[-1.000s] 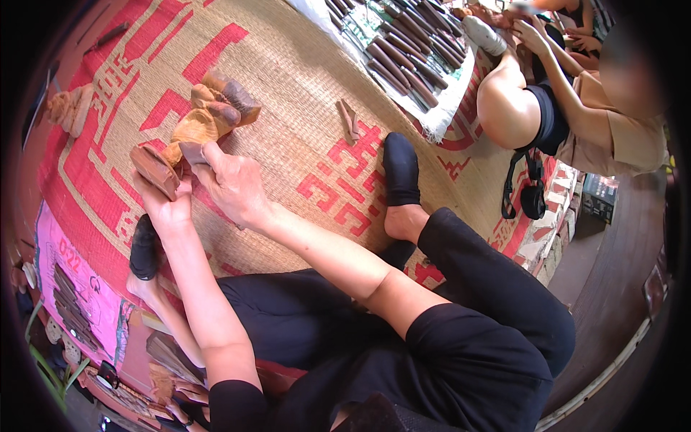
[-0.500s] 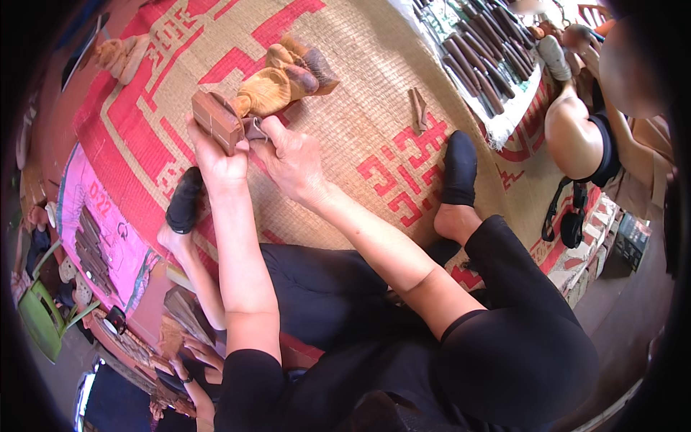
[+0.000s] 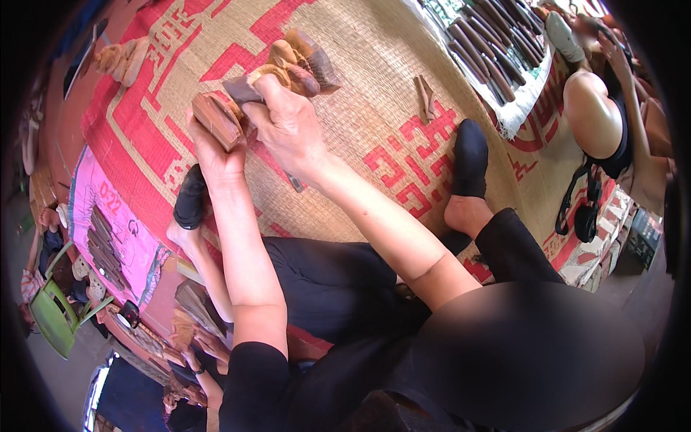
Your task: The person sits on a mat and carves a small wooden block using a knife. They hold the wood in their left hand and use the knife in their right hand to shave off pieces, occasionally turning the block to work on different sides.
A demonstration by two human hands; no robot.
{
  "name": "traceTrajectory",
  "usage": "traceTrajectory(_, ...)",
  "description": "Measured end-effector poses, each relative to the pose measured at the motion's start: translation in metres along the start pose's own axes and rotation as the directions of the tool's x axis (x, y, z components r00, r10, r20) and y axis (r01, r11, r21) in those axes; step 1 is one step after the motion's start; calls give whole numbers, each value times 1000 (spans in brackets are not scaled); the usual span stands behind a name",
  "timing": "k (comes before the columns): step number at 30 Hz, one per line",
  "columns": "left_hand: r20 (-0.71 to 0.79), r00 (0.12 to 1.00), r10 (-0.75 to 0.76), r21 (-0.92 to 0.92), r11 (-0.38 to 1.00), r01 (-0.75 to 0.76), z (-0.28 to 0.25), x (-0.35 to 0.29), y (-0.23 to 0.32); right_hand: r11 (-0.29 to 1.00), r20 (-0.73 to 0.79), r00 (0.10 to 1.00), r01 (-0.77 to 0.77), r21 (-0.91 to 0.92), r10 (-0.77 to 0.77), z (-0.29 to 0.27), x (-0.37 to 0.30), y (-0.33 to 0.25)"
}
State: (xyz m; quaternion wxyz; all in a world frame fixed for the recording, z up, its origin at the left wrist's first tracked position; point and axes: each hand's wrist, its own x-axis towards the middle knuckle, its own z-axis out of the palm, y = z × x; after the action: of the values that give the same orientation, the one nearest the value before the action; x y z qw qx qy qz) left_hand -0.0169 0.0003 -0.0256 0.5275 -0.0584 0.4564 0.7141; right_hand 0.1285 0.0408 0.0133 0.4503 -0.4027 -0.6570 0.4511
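A carved wooden figure (image 3: 306,78) with yellowish and brown rounded forms is in front of me above the mat. My left hand (image 3: 222,160) is closed around the reddish-brown block (image 3: 216,121) at its near left end. My right hand (image 3: 289,128) is closed, pinching a folded grey-brown piece of sandpaper (image 3: 242,89) against the carving's middle. The right fingers hide much of that middle, so how block and far part join cannot be seen.
Another brown folded strip (image 3: 425,99) lies on the red-and-straw mat (image 3: 360,93). Many dark-handled tools (image 3: 489,50) are on a white cloth at far right, near another person's bent knee (image 3: 594,115). Left are a pink cloth (image 3: 119,223) with tools and a green chair (image 3: 54,317).
My right hand has moved up and slightly right along the carving with the sandpaper. A small grey strip now shows below the right wrist. My left hand keeps its grip on the block.
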Motion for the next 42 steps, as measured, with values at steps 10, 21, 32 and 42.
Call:
traceTrajectory(10,0,998,60,104,993,-60,2,-4,-1,976,229,972,-12,-216,62,-18,-14,-6)
traceTrajectory(21,-39,998,45,13,999,-45,7,-3,0,939,192,957,-150,-310,217,-31,-8,0)
traceTrajectory(32,37,995,92,176,980,-97,6,-3,3,991,14,996,-87,-99,89,2,11,-7)
traceTrajectory(42,54,992,112,215,969,-121,9,-13,1,979,101,994,67,-192,-48,-4,-35,13)
